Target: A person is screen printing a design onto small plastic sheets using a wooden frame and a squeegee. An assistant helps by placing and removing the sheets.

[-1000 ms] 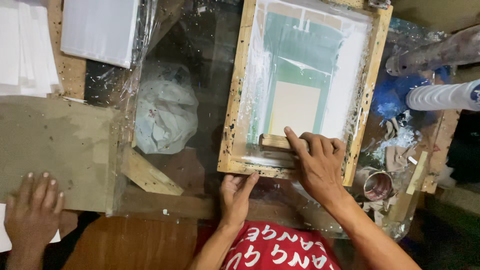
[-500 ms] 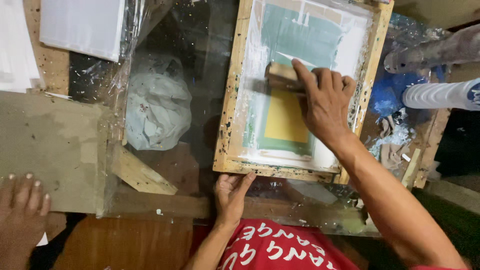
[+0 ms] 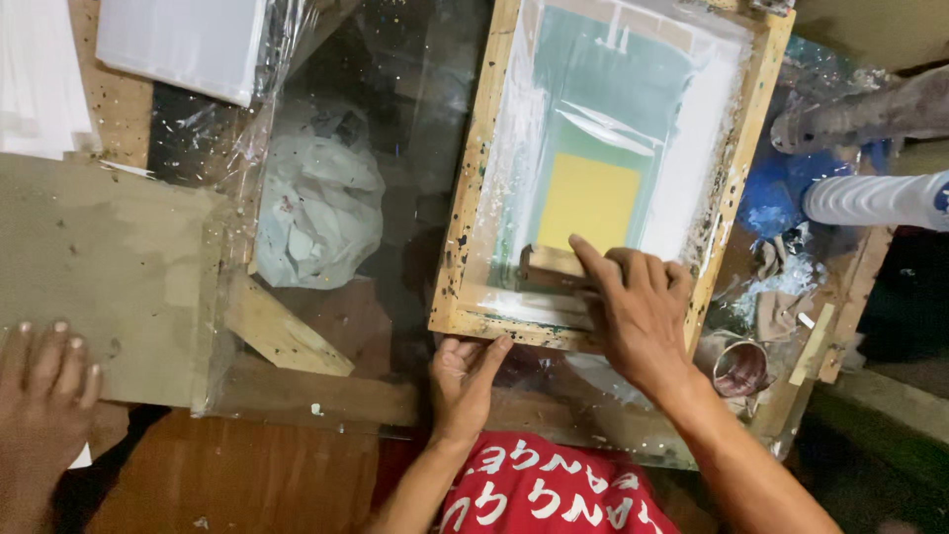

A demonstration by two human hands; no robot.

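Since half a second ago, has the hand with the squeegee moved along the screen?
Yes. The right hand pulled the squeegee from mid-screen back toward the near rail of the wooden frame.

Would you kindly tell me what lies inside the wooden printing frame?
Inside the paint-spattered wooden printing frame is a greenish mesh screen with a yellow rectangle. The right hand presses a wooden squeegee on it, hiding the blade. Anything beneath the mesh is hidden.

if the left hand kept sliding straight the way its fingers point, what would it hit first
The left hand points away from the person, fingertips already at the near rail of the wooden screen frame. It would likely meet that rail first, though any overlap is hard to judge.
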